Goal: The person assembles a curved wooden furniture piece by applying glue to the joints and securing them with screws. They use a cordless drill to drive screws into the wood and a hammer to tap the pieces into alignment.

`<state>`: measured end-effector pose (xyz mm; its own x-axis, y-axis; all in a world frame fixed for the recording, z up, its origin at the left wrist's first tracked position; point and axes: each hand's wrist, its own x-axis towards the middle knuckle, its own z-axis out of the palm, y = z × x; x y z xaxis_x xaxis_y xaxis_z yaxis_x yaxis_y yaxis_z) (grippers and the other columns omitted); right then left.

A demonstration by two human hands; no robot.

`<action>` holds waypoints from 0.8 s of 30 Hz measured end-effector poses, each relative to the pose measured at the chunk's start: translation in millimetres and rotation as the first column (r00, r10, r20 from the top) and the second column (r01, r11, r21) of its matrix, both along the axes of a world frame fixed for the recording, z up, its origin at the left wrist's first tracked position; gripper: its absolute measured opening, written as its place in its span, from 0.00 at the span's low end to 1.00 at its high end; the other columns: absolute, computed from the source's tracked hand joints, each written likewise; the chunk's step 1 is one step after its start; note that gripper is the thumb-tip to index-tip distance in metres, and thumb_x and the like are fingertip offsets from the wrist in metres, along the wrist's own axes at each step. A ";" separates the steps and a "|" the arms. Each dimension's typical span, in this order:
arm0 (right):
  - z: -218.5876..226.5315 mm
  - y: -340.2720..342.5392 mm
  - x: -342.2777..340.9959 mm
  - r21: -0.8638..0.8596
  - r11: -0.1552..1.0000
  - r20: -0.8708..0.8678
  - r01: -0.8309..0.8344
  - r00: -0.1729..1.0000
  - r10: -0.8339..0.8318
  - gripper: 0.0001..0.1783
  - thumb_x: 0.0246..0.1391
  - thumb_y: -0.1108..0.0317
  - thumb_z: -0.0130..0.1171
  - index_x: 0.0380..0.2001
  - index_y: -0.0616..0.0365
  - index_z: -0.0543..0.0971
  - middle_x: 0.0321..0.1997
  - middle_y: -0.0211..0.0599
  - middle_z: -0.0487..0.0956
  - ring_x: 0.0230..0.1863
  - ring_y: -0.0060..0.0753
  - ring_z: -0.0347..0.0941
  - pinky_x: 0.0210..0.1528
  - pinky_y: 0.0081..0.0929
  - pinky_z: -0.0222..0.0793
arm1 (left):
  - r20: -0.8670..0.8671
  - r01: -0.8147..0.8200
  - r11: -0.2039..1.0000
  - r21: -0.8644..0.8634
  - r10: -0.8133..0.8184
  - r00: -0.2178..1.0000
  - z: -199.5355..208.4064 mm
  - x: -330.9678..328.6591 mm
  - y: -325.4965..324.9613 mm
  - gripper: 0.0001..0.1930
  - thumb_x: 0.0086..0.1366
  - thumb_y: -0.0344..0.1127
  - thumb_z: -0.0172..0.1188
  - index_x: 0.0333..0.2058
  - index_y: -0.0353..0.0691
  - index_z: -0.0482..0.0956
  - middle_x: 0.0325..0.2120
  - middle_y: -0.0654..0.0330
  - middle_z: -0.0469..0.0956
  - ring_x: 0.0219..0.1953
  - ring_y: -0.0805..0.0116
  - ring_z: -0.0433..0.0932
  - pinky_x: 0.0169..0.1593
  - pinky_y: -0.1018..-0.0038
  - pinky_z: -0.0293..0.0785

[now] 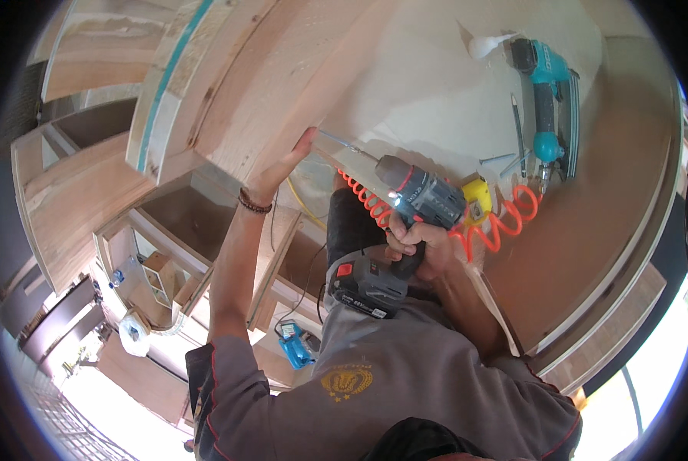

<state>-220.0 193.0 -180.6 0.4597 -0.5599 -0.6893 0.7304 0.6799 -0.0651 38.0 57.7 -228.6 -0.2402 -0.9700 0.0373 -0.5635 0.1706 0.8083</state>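
Left hand: your left hand is pressed flat, fingers spread open, against the lower edge of the pale wooden panel; it grips nothing. A beaded bracelet sits on that wrist.
Right hand: your right hand is closed tight around the handle of the cordless drill.
Drill: grey body with red trim, its work light lit, a dark battery pack at the base of the handle. The long bit points up and left, its tip touching the panel's edge just beside your left thumb.
Panel: tilted, with a teal stripe running along its far left edge; it lies over the left edge of the white board.
White board: it carries the loose tools; the drill hangs over its near left part.
Nail gun: the teal air nailer lies near the board's far right edge, well apart from both hands.
Hose: an orange coiled hose runs from beneath the drill to the nailer's end.
Tape measure: a yellow tape measure sits just beside the drill's right side, against the hose.
Other: a blue tool lies lower down, below your left elbow; what it is, you cannot tell.
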 end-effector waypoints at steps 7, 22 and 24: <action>-13.8 2.7 -0.6 0.036 0.999 0.048 -0.007 0.999 0.006 0.08 0.39 0.74 0.56 0.28 0.57 0.74 0.22 0.27 0.66 0.22 0.20 0.60 0.33 0.28 0.65 | -0.077 -0.010 0.994 -0.112 0.001 0.997 -5.7 1.1 1.2 0.20 0.68 0.41 0.64 0.55 0.37 0.78 0.49 0.55 0.82 0.53 0.61 0.80 0.57 0.65 0.74; -15.4 -3.1 7.4 0.016 1.000 0.033 0.017 0.999 -0.018 0.07 0.38 0.77 0.54 0.26 0.60 0.72 0.23 0.30 0.67 0.21 0.20 0.60 0.31 0.28 0.68 | -0.088 -0.110 0.992 -0.055 0.105 0.991 -26.0 17.2 7.5 0.36 0.57 0.25 0.73 0.62 0.31 0.65 0.53 0.53 0.75 0.50 0.64 0.76 0.52 0.64 0.80; -17.4 -3.8 7.7 0.004 1.000 0.032 -0.008 0.999 0.008 0.07 0.38 0.77 0.54 0.26 0.59 0.72 0.23 0.30 0.66 0.21 0.20 0.60 0.31 0.29 0.68 | -0.070 -0.076 0.984 -0.160 0.065 0.995 -30.6 18.6 7.9 0.37 0.57 0.24 0.73 0.63 0.31 0.64 0.53 0.53 0.74 0.50 0.64 0.76 0.52 0.64 0.80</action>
